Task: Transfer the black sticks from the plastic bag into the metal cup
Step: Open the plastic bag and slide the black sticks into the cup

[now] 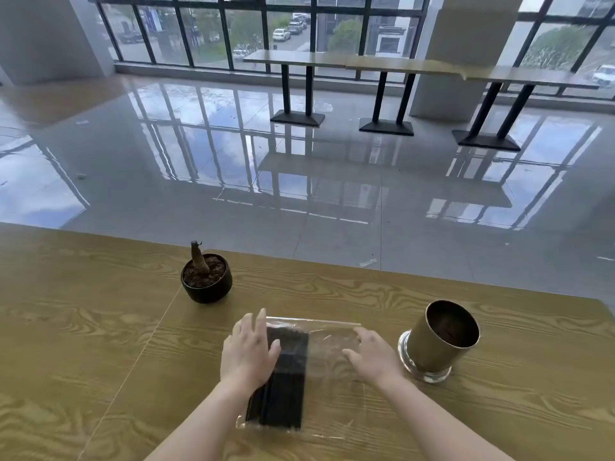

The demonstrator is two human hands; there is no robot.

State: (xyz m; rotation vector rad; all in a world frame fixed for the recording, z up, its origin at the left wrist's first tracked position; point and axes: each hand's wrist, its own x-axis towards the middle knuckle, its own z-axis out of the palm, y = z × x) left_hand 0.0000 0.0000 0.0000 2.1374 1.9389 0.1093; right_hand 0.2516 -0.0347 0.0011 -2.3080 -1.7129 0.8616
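A clear plastic bag (327, 347) lies flat on the wooden table (100, 344) in front of me. Inside its left half sits a bundle of black sticks (286, 387), lying lengthwise toward me. My left hand (248, 351) rests flat on the bag's left side, fingers spread, partly over the sticks. My right hand (372, 356) touches the bag's right side with fingers apart, near the bag's far edge. The metal cup (439, 341), gold-coloured with a clear glass base, stands to the right of the bag, leaning toward me in this wide view; its inside looks dark.
A small black pot (206, 281) with soil and a bare plant stub stands behind the bag to the left. The table's far edge runs just beyond the pot and cup. Past it lies shiny tiled floor, with long tables (366, 64) by the windows.
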